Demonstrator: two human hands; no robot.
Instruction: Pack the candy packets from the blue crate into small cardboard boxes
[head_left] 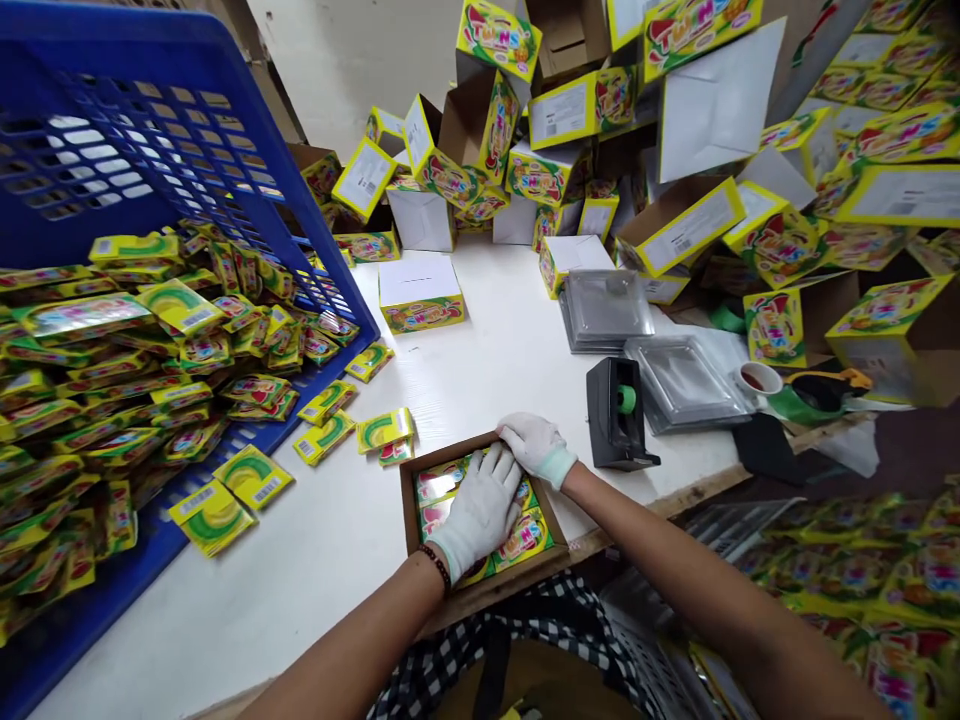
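Observation:
An open shallow cardboard box lies at the table's near edge, filled with yellow and green TWINS packets. My left hand, in a white glove, rests flat on top of these packets with its fingers stretched out. At the box's far right corner, my gloved right hand curls over the rim and grips it; part of its fingers is hidden. Just beyond the box's far left corner are a couple of loose packets. Two more yellow packets lie farther left on the white table.
A blue crate heaped with packets stands at left. One closed carton sits mid-table. At right are a black tape dispenser, clear plastic trays and a cup. Open cartons pile up behind.

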